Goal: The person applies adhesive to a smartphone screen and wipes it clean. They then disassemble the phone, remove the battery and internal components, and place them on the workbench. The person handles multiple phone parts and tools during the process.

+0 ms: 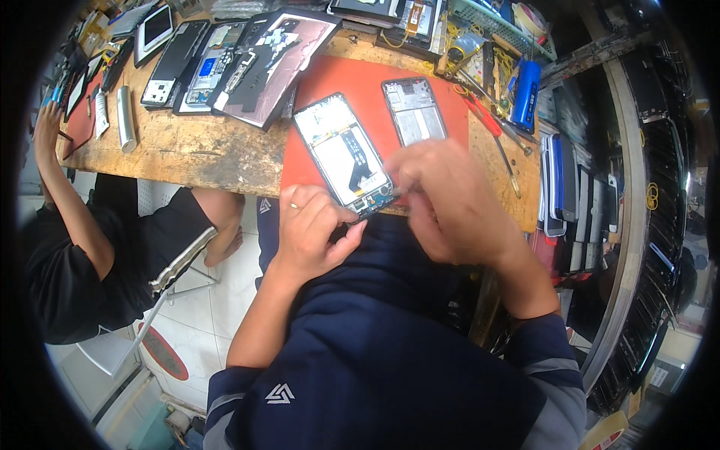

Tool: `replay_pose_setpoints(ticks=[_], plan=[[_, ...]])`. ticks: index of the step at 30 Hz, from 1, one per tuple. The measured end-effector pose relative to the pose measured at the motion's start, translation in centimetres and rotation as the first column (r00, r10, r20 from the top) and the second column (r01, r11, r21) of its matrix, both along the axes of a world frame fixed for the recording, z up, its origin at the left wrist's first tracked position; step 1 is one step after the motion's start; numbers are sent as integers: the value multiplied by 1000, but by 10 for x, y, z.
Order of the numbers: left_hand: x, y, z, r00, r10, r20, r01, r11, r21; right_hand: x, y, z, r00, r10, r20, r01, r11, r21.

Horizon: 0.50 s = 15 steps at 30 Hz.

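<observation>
I see an opened phone [328,146] lying between the two hands, its far end leaning leftward. Its frame is dark and thin; inside, bright white and silvery areas surround a black ribbon [349,154], and a small blue-green board [373,201] fills the end nearest the hands. The left hand [315,229] pinches the near left corner, index finger on top and thumb at the lower edge. The right hand [450,199] is blurred, fingertips curled in at the near right corner; I cannot tell whether they grip anything.

The phone's near end reaches the front edge of the orange mat [360,71], which covers part of the wooden worktop [217,154]. Beyond the right hand I have a grey phone frame [415,112], a strip of mat separating it from the phone. A red-handled tool [482,115] bounds the mat further right. Beyond the left hand, stacked phone parts [274,71] crowd the mat's far left side.
</observation>
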State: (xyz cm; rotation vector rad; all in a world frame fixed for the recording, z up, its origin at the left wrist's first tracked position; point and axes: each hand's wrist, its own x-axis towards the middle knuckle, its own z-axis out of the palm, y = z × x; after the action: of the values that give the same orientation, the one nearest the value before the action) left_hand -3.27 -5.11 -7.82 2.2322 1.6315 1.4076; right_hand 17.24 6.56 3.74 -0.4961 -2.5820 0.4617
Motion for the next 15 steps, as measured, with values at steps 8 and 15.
replay_pose_setpoints(ticks=[8,15], plan=[[0,0,1,1000,2,-6,-2,1000,9,2,5,-11,992,26,-122,-25,1000,4],[1,1,1,1000,3,2,-3,1000,8,6,4,-12,990,23,-137,-32,997,-64]])
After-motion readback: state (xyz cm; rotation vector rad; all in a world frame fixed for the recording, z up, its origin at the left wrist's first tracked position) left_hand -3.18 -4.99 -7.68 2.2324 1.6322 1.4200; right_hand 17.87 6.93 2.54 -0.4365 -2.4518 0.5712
